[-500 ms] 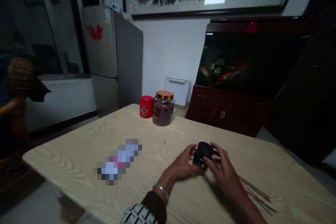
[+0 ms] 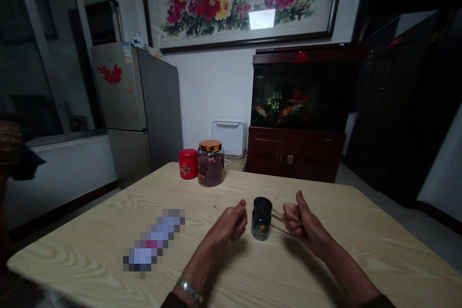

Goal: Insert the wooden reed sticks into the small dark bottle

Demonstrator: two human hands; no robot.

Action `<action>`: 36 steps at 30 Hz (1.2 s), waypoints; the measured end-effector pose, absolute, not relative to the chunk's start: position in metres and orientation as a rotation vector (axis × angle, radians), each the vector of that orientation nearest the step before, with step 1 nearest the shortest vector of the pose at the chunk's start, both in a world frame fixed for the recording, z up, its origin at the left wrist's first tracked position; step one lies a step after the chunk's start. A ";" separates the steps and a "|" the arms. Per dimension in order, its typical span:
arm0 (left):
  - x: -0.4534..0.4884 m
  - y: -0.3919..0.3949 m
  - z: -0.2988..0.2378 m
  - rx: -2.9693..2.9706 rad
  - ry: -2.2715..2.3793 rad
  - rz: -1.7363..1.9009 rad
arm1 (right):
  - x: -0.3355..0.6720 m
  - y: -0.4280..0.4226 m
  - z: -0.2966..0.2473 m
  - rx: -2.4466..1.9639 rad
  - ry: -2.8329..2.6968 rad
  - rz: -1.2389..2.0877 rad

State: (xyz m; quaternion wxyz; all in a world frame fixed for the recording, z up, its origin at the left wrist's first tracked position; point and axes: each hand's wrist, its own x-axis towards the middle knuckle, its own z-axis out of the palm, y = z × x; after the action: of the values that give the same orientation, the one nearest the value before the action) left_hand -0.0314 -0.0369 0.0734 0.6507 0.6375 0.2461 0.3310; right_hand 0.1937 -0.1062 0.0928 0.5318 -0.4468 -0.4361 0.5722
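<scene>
A small dark glass jar [image 2: 260,227] with a black lid [image 2: 263,203] stands upright on the table between my hands. To its left, my left hand [image 2: 233,223] is curled into a fist with the thumb raised, apart from the jar. On the other side my right hand [image 2: 300,221] makes the same closed shape, thumb up. Neither fist shows anything in it. Several thin brown sticks [image 2: 277,214] run from behind the jar to behind my right hand, where the rest of them is hidden.
On the pale wooden table [image 2: 108,240], a pixelated flat item [image 2: 155,240] lies at the left. A red canister [image 2: 188,164] and a copper-lidded jar of dark contents [image 2: 211,166] stand at the back. Beyond are a fridge [image 2: 155,110] and a fish tank [image 2: 296,101].
Both hands have let go of the small jar, moved apart to either side and closed with thumbs raised. The jar now stands free. The head view has tilted up and turned right.
</scene>
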 end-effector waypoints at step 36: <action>0.003 0.002 0.027 1.397 0.560 0.943 | 0.178 -0.074 0.129 -1.854 -1.942 0.130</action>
State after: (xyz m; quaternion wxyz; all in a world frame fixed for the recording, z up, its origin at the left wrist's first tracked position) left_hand 0.0031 0.0020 0.0269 0.6311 0.6101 0.2446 0.4119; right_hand 0.1780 -0.0739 0.1292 0.2247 -0.6720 -0.7040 0.0470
